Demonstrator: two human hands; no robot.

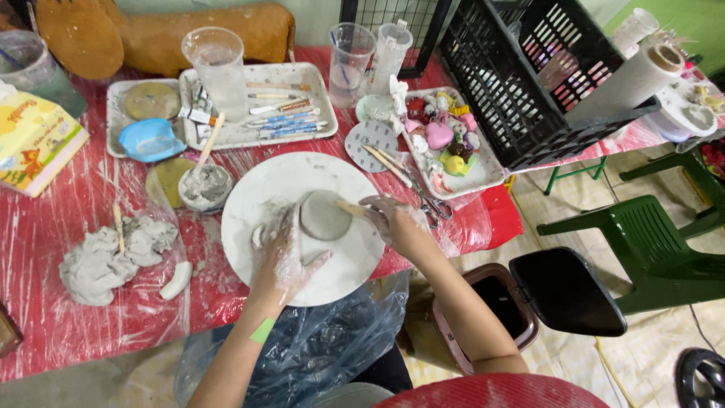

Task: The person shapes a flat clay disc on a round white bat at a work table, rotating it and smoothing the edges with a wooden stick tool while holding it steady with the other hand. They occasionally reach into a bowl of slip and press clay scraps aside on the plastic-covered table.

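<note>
The round grey clay disc (325, 215) lies on the white round turntable (249, 196), just beyond the slack, clay-smeared left fingers (281, 230). The right fingers (381, 211) pinch a thin wooden modelling stick (352, 208) against its edge; I judge heavy pressure could gouge or skid it.

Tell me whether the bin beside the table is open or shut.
Open: the bin's black lid is swung aside, showing the dark inside.

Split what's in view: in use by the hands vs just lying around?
In use:
left hand
right hand
grey clay disc
wooden tool
white round board

Lying about:
clay lump
tray of tools
tray of painted figures
black crate
green chair
</note>
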